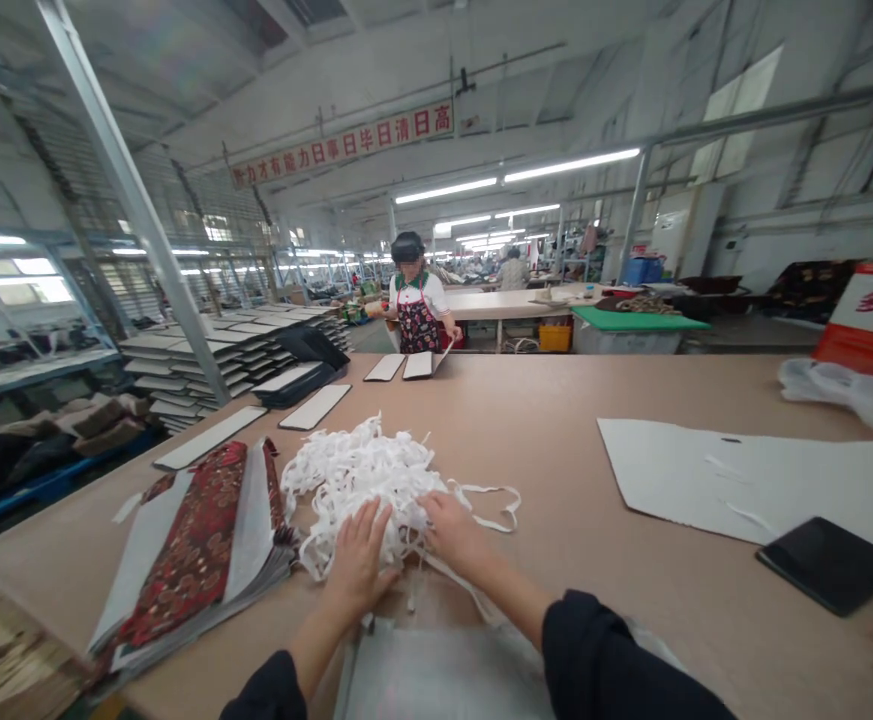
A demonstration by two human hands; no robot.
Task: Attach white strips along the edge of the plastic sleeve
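Note:
A tangled heap of white ribbon strips (365,460) lies on the brown table (548,400). My left hand (359,560) rests palm down on the heap's near edge, its fingers spread. At the right side of the heap, my right hand (447,525) has its fingers bent into the strips; the fingertips are partly hidden. One loose strip loops out to the right, and others trail beneath my right wrist. To the left is a stack of red patterned fabric and grey sheets (188,550). A greyish sheet (443,670) lies at the near edge between my forearms.
Across the table a person (417,300) handles pale panels (418,366). Further panels (316,406) lie at the back left. White cardboard (683,465) and a black flat object (832,565) are on the right, with a plastic bag (848,395) behind. A metal post (140,200) stands left.

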